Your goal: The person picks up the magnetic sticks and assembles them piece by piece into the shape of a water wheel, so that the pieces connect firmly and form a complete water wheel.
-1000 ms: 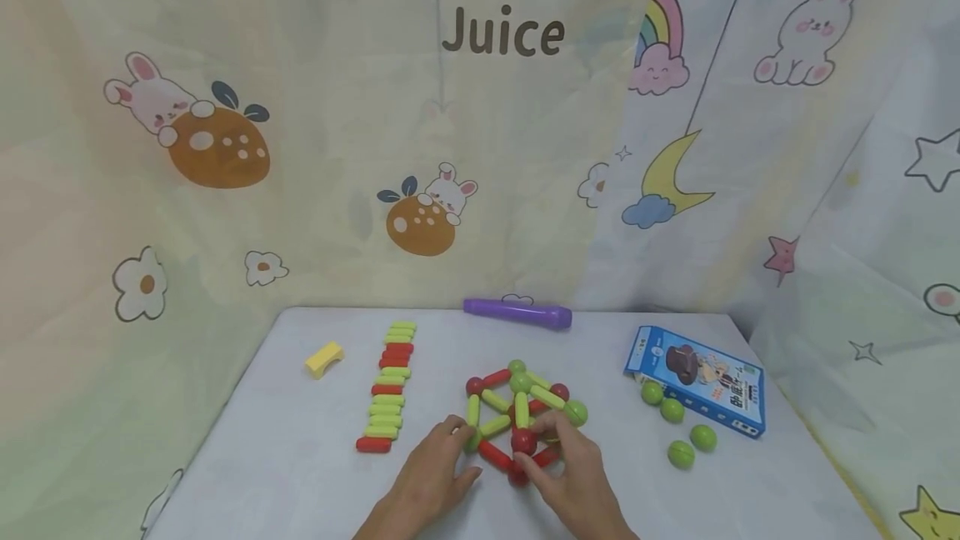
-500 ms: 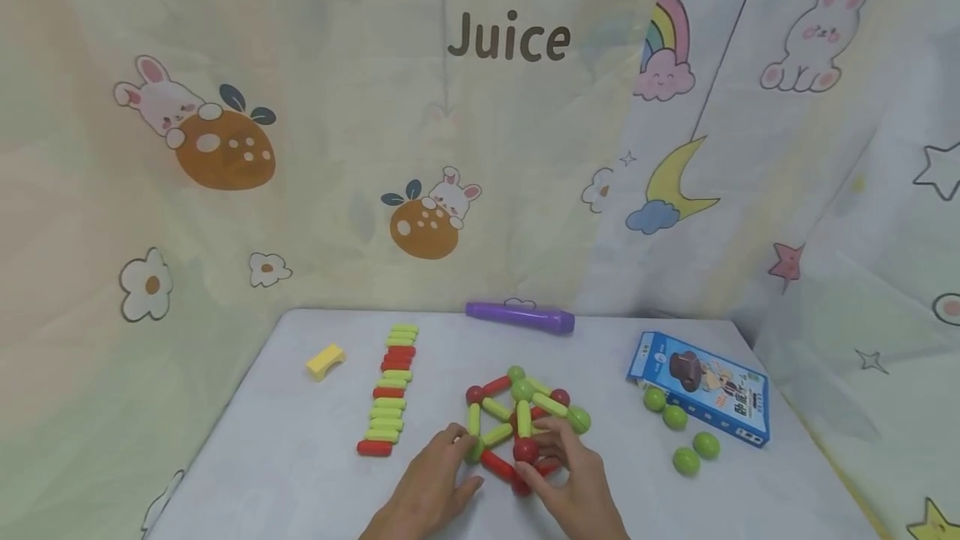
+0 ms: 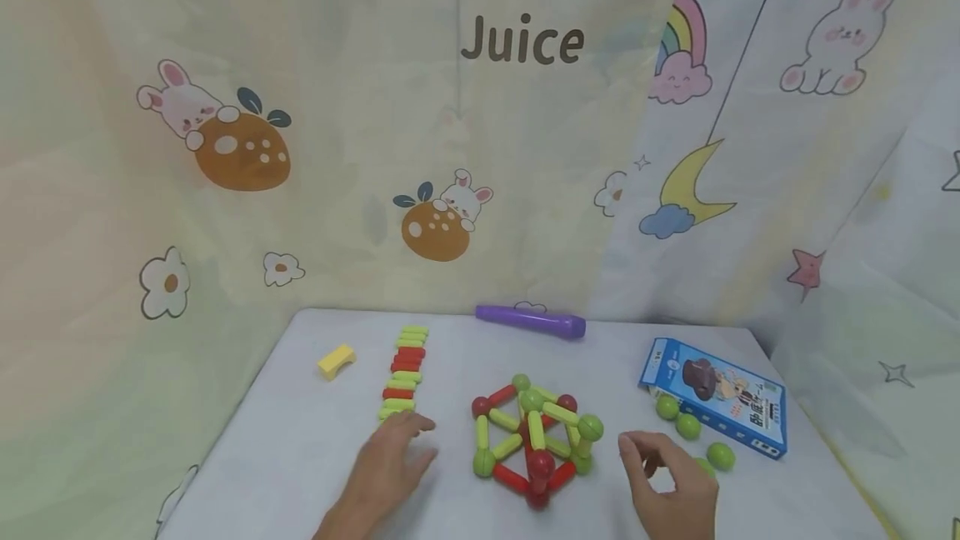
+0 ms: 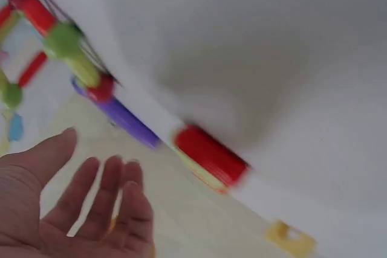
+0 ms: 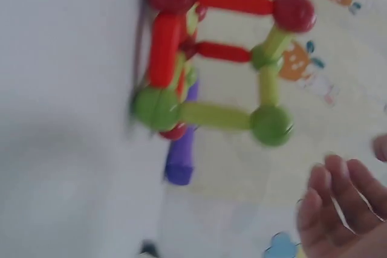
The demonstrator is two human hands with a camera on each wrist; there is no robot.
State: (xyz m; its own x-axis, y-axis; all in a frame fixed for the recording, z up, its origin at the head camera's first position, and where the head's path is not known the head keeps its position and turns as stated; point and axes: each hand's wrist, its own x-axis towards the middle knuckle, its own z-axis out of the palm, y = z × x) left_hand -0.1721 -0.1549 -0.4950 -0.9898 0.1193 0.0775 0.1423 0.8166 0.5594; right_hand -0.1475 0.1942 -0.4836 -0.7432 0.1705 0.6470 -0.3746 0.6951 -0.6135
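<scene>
A frame of red and light-green rods joined by red and green balls [image 3: 536, 432] stands on the table between my hands. In the right wrist view its raised part forms a square of rods and balls [image 5: 214, 115]. My left hand [image 3: 377, 473], fingers spread and holding nothing, is at the near end of a row of loose rods [image 3: 407, 355] and hides that end from the head camera. A red rod [image 4: 211, 156] shows beyond it in the left wrist view. Right of the frame, my right hand [image 3: 671, 482] holds nothing, its fingers loosely bent, near several green balls [image 3: 688, 426].
A blue box [image 3: 723, 394] lies at the right, behind the green balls. At the back edge lies a purple stick-shaped thing [image 3: 531, 322]. A yellow arched block [image 3: 336, 362] sits at the left. Printed cloth [image 3: 330, 107] hangs behind the white table [image 3: 292, 448].
Both hands have come off the frame. The left has moved left to the rod row, the right has moved right toward the green balls. The frame stays standing; the head view has shifted slightly.
</scene>
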